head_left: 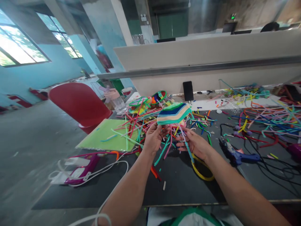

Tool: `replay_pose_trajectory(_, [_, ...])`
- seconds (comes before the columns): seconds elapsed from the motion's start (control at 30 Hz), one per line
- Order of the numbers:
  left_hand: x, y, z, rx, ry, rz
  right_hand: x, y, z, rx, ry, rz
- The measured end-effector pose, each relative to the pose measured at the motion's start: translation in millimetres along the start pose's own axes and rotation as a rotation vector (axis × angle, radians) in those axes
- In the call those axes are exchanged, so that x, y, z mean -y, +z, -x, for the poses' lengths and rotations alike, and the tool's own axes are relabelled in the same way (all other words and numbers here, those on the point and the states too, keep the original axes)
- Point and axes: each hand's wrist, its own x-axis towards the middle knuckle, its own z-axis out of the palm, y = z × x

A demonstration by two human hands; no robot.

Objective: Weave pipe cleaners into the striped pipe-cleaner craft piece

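Note:
A striped pipe-cleaner craft piece (174, 113), banded in green, navy, light blue, peach and teal, is held up over the table. My left hand (154, 136) pinches its lower left edge. Below it hang pink and teal pipe cleaners (162, 152). At its lower right, my right hand (194, 142) has its thumb and fingers around a lavender pipe cleaner (182, 134). That strand continues into a teal-wrapped part and a yellow loop (203, 177) below the hand. Part of the fingertips is hidden behind the piece.
Loose pipe cleaners (270, 117) cover the right side. A blue glue gun (244, 157) lies among black cables. On the left are a green sheet (105, 138), a purple power strip (83, 171) with white cords and a red chair (77, 103). A phone (188, 91) leans against the partition (207, 53).

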Motion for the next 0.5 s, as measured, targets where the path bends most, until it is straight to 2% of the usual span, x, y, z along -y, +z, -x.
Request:
replay_pose_trajectory(0.23, [16.0, 10.2, 6.7, 0.075, -0.133, 0.060, -5.3, 4.1, -6.7, -0.137, -0.191, 0.025])
replay_pose_trajectory(0.37, [30.7, 20.5, 14.7, 0.119, -0.231, 0.019, -7.5, 7.1, -8.7, -0.139, -0.285, 0.030])
replay_pose_trajectory(0.5, [35.9, 32.2, 21.4, 0.146, -0.256, -0.009, -13.1, 12.3, -8.7, -0.127, -0.316, 0.029])
